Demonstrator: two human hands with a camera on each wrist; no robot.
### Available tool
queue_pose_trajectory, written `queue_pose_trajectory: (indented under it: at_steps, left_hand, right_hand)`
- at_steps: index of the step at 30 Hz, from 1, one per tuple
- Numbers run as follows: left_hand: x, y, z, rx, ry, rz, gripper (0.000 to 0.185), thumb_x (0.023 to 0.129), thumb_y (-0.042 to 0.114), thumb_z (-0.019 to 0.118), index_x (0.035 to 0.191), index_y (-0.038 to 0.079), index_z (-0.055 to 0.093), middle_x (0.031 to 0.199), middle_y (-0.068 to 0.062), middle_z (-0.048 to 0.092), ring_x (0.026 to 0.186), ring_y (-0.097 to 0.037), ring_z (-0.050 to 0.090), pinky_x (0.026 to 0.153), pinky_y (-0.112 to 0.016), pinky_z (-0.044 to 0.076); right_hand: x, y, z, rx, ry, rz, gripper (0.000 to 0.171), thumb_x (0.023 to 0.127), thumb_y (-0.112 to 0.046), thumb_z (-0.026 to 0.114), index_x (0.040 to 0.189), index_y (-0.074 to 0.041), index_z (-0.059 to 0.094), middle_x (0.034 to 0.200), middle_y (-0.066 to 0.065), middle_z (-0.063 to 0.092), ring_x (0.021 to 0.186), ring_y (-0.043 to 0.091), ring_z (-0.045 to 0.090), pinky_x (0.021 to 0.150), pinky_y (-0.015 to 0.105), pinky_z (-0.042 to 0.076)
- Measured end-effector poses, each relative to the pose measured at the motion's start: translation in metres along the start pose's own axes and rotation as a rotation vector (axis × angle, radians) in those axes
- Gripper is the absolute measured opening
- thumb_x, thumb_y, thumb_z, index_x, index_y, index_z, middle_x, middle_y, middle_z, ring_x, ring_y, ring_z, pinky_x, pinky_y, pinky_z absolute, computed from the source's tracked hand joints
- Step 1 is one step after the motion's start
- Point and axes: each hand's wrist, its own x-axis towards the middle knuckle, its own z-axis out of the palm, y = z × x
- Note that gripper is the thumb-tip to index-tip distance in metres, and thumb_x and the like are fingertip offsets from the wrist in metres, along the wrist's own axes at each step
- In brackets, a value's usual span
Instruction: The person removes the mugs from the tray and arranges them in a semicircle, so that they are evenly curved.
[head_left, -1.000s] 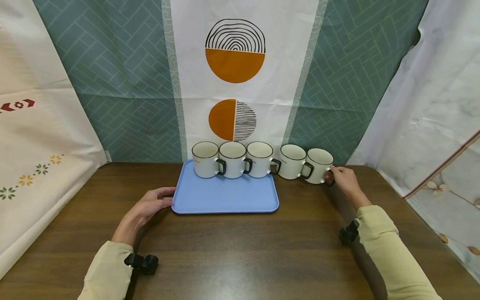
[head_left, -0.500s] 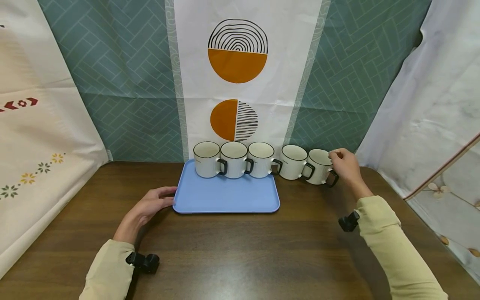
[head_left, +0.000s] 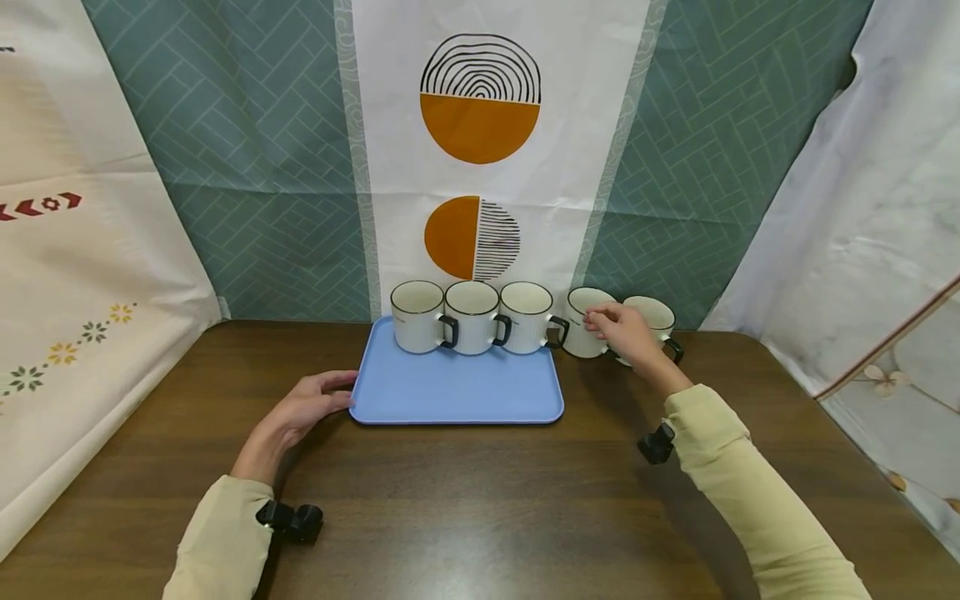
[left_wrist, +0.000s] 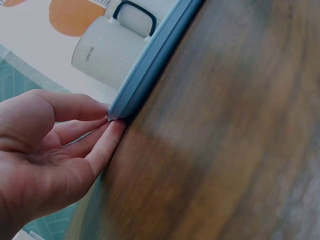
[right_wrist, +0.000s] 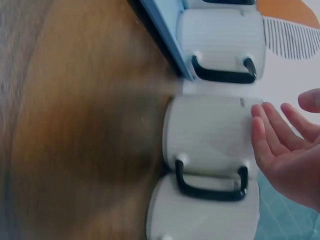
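Observation:
Three white mugs [head_left: 417, 321] with dark rims and black handles stand in a row at the back of the blue tray [head_left: 457, 392]. Two more stand on the table to its right, an inner mug [head_left: 581, 337] and a rightmost mug [head_left: 652, 310]. My left hand [head_left: 307, 408] pinches the tray's left edge, thumb at the upper rim [left_wrist: 111, 107] and fingers lower down. My right hand [head_left: 630, 337] is up by the inner mug's rim with loosely bent fingers [right_wrist: 270, 132] and a separate thumb, holding nothing. It partly hides both mugs in the head view.
All this is on a brown wooden table [head_left: 450, 500]. A patterned cloth [head_left: 495, 242] hangs right behind the mugs. A cream cloth [head_left: 90, 358] bounds the left side, a pale floral cloth [head_left: 877, 333] the right.
My right hand has let go of the rightmost mug's handle, risen to its rim, and moved left over to the inner mug. The left hand stays at the tray.

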Motion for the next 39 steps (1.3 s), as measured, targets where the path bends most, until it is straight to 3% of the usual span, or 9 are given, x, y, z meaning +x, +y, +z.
queue_pose_trajectory:
  at_steps: [11, 18, 24, 28, 34, 39]
  left_hand:
    - [0.002, 0.001, 0.0, 0.003, 0.003, 0.004, 0.053, 0.096, 0.004, 0.054, 0.143, -0.011, 0.033, 0.144, -0.032, 0.035, 0.124, -0.036, 0.044, 0.105, -0.047, 0.036]
    - [0.0, 0.001, -0.001, 0.0, 0.001, 0.003, 0.054, 0.096, 0.004, 0.054, 0.143, -0.011, 0.033, 0.144, -0.032, 0.034, 0.124, -0.036, 0.044, 0.104, -0.045, 0.038]
    - [-0.001, 0.0, -0.001, -0.012, -0.007, 0.014, 0.054, 0.096, 0.003, 0.054, 0.143, -0.012, 0.032, 0.144, -0.032, 0.035, 0.122, -0.035, 0.046, 0.102, -0.042, 0.04]
    - [-0.001, -0.001, -0.001, -0.012, -0.004, 0.011, 0.054, 0.096, 0.003, 0.054, 0.143, -0.012, 0.032, 0.143, -0.032, 0.035, 0.122, -0.034, 0.046, 0.102, -0.041, 0.041]
    - [-0.001, -0.001, -0.001, -0.011, -0.001, 0.013, 0.054, 0.096, 0.004, 0.054, 0.143, -0.012, 0.033, 0.143, -0.032, 0.035, 0.122, -0.034, 0.046, 0.101, -0.04, 0.041]
    - [-0.001, -0.001, -0.001, -0.017, -0.005, 0.022, 0.054, 0.096, 0.003, 0.054, 0.143, -0.012, 0.033, 0.143, -0.032, 0.035, 0.122, -0.033, 0.047, 0.1, -0.038, 0.043]
  right_hand:
    - [0.005, 0.002, 0.031, -0.085, -0.042, 0.036, 0.043, 0.103, -0.017, 0.042, 0.136, 0.009, 0.047, 0.135, 0.027, 0.051, 0.111, 0.041, 0.058, 0.094, 0.048, 0.045]
    - [0.012, 0.008, 0.052, -0.051, 0.049, 0.031, 0.033, 0.102, -0.016, 0.045, 0.117, 0.009, 0.06, 0.112, 0.025, 0.064, 0.101, 0.034, 0.057, 0.082, 0.039, 0.044]
    - [0.018, 0.008, 0.067, 0.031, 0.039, 0.063, 0.033, 0.103, -0.019, 0.044, 0.111, 0.009, 0.06, 0.102, 0.023, 0.068, 0.102, 0.036, 0.061, 0.089, 0.043, 0.046]
    - [0.024, 0.008, 0.072, 0.119, 0.043, 0.094, 0.038, 0.104, -0.024, 0.043, 0.102, 0.009, 0.062, 0.086, 0.017, 0.07, 0.09, 0.03, 0.066, 0.092, 0.044, 0.046]
    - [0.03, 0.01, 0.074, 0.212, 0.034, 0.11, 0.038, 0.104, -0.021, 0.041, 0.092, 0.009, 0.062, 0.066, 0.0, 0.062, 0.066, 0.011, 0.06, 0.084, 0.041, 0.049]
    - [0.032, 0.009, 0.075, 0.243, 0.016, 0.104, 0.039, 0.105, -0.018, 0.037, 0.084, 0.01, 0.054, 0.063, 0.001, 0.049, 0.062, 0.015, 0.047, 0.069, 0.033, 0.042]
